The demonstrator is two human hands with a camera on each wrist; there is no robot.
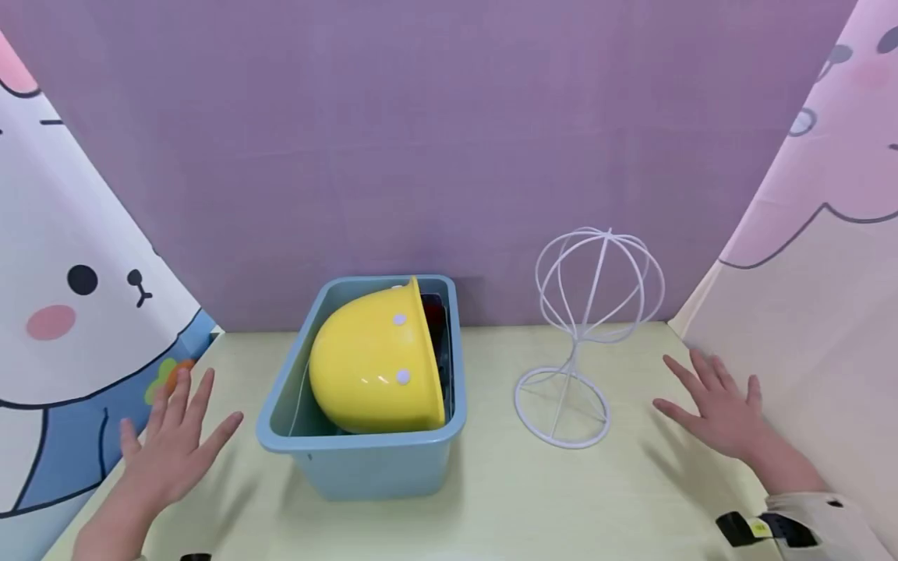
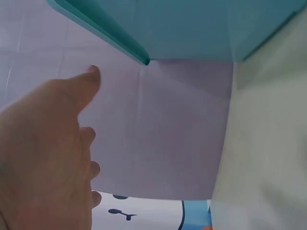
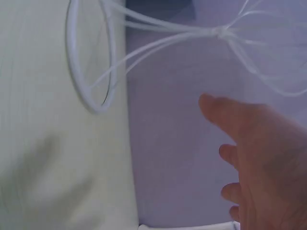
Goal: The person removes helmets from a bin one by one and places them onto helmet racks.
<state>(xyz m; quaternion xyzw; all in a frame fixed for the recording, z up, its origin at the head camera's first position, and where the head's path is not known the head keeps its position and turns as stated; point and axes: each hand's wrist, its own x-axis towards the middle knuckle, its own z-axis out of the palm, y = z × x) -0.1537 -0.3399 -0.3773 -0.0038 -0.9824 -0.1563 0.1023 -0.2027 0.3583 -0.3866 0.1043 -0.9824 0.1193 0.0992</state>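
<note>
A blue plastic bin [image 1: 379, 467] stands left of the table's middle. In it a yellow helmet [image 1: 372, 358] with pale dots lies on its side, its opening turned to the right; something dark shows partly hidden behind its rim. To the right a white wire stand [image 1: 571, 351] with a round cage top rises from a ring base. My left hand [image 1: 168, 444], fingers spread, hovers left of the bin, touching nothing. Over on the right side, my right hand [image 1: 722, 409] is held above the table with spread fingers, apart from the wire stand.
The pale table [image 1: 491, 514] meets a purple cloth backdrop [image 1: 449, 156]. Cartoon-printed cloth [image 1: 84, 234] closes off the left side, and a pink and cream printed cloth [image 1: 821, 312] slants along the right, close to the right hand.
</note>
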